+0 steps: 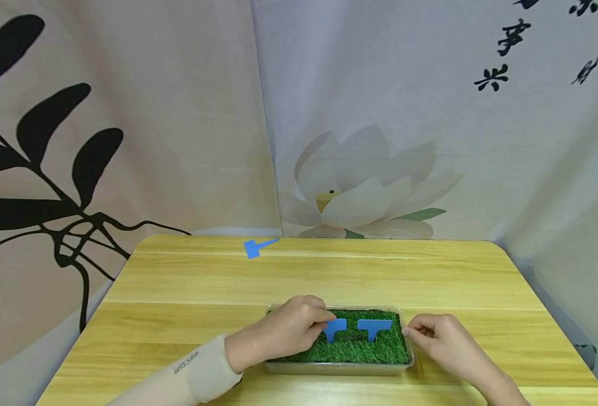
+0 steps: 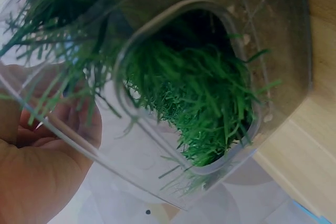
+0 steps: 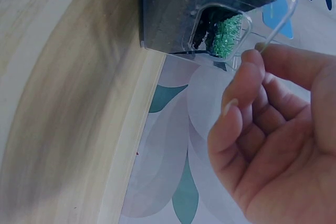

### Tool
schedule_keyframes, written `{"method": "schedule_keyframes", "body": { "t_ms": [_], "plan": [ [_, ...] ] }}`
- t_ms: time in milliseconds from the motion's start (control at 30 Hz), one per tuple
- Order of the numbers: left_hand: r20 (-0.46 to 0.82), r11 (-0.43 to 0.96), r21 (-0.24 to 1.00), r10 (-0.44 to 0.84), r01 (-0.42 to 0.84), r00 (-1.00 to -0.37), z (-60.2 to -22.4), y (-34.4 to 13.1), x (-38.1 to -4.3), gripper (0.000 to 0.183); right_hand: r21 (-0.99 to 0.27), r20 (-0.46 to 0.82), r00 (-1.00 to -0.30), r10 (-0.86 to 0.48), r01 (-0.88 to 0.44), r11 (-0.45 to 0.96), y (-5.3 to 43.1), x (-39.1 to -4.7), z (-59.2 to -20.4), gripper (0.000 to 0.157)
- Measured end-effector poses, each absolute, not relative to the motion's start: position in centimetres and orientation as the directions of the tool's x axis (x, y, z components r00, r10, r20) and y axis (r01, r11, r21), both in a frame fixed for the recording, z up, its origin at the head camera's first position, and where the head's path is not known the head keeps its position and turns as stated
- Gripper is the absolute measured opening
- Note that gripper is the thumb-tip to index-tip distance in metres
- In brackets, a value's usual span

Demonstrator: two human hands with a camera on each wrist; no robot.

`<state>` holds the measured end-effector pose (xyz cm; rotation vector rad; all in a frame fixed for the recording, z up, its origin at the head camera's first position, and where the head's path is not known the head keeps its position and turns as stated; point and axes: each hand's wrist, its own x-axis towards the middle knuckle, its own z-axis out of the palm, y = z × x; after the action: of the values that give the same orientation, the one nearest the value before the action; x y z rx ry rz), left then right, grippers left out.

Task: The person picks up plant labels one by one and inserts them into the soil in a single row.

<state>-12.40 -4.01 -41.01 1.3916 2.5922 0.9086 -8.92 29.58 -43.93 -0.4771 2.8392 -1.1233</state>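
Note:
A clear plastic box filled with green artificial-looking grass stands on the table. Two blue T-shaped plant labels are stuck upright in the grass, a left label and a right label. My left hand reaches over the box's left side and pinches the left label's outer end; in the left wrist view, grass and the box wall partly hide its fingers. With thumb and forefinger, my right hand pinches the box's right rim.
Another blue plant label lies flat at the table's far edge, left of the middle. The wooden table has rounded far corners. Behind it hangs a pale printed curtain with leaves, a lotus and dark characters.

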Motion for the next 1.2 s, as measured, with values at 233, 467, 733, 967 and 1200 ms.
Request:
{"method": "schedule_keyframes", "body": {
  "t_ms": [233, 467, 733, 967, 1200],
  "plan": [
    [0.201, 0.425, 0.543, 0.772, 0.725, -0.603, -40.87, -4.13, -12.38, 0.025, -0.673, 0.067, -0.951, -0.302, -0.266, 0.690, 29.58, -8.90, -43.92, 0.020],
    [0.197, 0.439, 0.545, 0.762, 0.714, -0.618, -40.54, -4.35, -12.45, 0.026, -0.666, 0.081, -0.949, -0.304, -0.279, 0.692, 29.57, -8.87, -43.95, 0.020],
    [0.250, 0.387, 0.523, 0.782, 0.759, -0.571, -40.61, -4.22, -12.53, 0.019, -0.671, 0.072, -0.950, -0.303, -0.271, 0.690, 29.56, -8.83, -43.85, 0.022],
    [0.248, 0.381, 0.508, 0.794, 0.772, -0.555, -40.65, -3.82, -12.67, 0.019, -0.669, 0.058, -0.953, -0.297, -0.258, 0.697, 29.57, -8.79, -43.87, 0.022],
    [0.237, 0.402, 0.517, 0.781, 0.756, -0.578, -40.69, -3.99, -12.72, 0.019, -0.669, 0.063, -0.950, -0.304, -0.266, 0.694, 29.56, -8.84, -43.83, 0.021]
  ]
}}
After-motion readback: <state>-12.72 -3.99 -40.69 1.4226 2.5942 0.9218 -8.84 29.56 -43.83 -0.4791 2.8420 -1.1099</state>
